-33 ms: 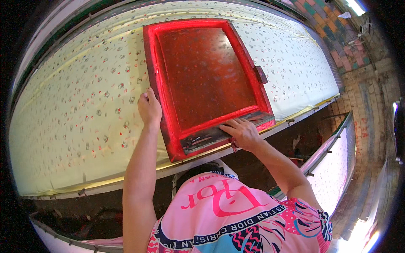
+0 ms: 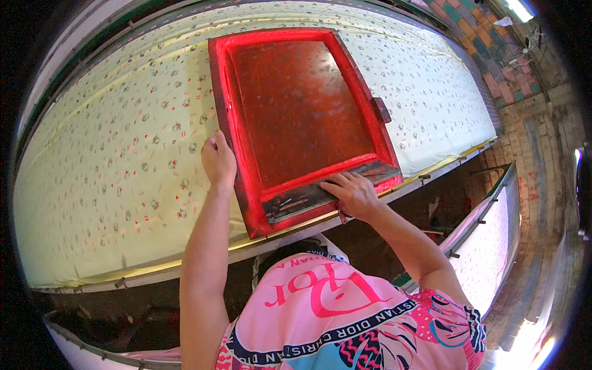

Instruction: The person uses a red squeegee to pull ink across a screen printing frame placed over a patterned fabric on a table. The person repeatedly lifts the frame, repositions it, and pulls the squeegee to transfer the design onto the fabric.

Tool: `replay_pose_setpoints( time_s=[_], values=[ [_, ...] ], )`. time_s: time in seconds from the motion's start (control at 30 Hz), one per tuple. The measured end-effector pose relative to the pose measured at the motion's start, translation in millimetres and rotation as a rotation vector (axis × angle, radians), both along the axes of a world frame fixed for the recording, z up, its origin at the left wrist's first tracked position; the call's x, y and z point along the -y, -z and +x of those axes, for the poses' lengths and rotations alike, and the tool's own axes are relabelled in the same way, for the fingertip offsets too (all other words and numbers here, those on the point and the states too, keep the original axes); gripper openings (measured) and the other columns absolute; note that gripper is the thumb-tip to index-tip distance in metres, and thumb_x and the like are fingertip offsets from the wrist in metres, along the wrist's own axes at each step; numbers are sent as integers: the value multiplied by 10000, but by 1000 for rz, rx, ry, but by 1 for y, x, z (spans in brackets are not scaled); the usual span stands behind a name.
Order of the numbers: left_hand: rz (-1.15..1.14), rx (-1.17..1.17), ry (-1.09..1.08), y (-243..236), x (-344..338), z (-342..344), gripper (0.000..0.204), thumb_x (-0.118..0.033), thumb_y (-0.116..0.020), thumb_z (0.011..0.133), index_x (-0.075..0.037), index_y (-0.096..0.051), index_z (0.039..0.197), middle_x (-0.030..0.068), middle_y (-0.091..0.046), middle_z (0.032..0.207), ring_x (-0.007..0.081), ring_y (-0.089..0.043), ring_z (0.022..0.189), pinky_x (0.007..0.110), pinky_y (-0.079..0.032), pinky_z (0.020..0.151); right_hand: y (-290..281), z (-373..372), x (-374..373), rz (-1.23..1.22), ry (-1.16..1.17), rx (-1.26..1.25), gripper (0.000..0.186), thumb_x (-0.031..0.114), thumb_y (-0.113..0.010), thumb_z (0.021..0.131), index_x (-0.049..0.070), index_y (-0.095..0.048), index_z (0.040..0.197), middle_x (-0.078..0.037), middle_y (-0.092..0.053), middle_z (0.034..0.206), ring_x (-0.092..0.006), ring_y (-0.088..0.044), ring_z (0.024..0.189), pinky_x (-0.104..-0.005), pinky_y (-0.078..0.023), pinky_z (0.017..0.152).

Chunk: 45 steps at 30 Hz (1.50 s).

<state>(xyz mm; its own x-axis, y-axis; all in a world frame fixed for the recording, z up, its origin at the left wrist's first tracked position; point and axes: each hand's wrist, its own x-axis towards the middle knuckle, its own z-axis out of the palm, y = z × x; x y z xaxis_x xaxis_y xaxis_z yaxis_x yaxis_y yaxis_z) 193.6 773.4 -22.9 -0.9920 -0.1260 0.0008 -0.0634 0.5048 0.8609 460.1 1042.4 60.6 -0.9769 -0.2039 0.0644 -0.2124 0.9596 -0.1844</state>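
Observation:
A screen printing frame (image 2: 302, 111) with red-smeared borders and a dark red, glossy mesh lies on the pale printed fabric (image 2: 142, 148). My left hand (image 2: 219, 163) is closed at the frame's left side, thumb uppermost; its other fingers are partly hidden. Over the dark, ink-stained ledge (image 2: 296, 203) at the near end, my right hand (image 2: 354, 196) grips the frame with its fingers laid across the top. The right thumb is mostly out of sight. A small dark block (image 2: 382, 110) sticks out from the frame's right side.
The long table's near edge (image 2: 148, 271) carries a rail with small stops. Below it is a dark gap, with another fabric-covered table (image 2: 475, 253) at the right. A brick-patterned floor (image 2: 530, 142) runs along the far right. A person's pink patterned shirt (image 2: 333, 302) fills the lower middle.

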Motion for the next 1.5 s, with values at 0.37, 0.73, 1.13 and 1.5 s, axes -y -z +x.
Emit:
replay_pose_setpoints(
  time_s=[0.37,0.73,1.13,1.5],
  values=[
    [86,-28,-16,-17,-8,0,570,-445,-525,1152,82,-645,973,237,-680,923,348,-650,885,497,-487,829,24,-169,-50,79,23,-127,506,40,-707,866,174,-732,1353,-98,-721,1226,-338,-737,1113,-481,-586,963],
    [-31,21,-111,-9,-6,5,487,-388,-516,1171,62,-693,1227,222,-694,1182,356,-668,1096,463,-522,975,22,-380,-107,140,79,-28,488,60,-721,899,157,-714,1377,-146,-725,1255,-369,-731,1184,-515,-588,1015],
    [-153,26,-223,-15,-14,7,462,-375,-532,1174,45,-700,1268,218,-685,1220,342,-672,1093,449,-538,959,25,-530,-161,160,55,-81,475,76,-688,944,175,-716,1408,-127,-750,1302,-354,-728,1236,-508,-592,1042],
    [-168,117,-242,-19,-18,8,418,-320,-527,1179,50,-694,1282,222,-687,1259,353,-669,1158,458,-534,1016,37,-549,-187,128,20,-221,525,35,-681,902,186,-717,1403,-113,-758,1360,-336,-718,1263,-499,-576,1072]
  ],
)
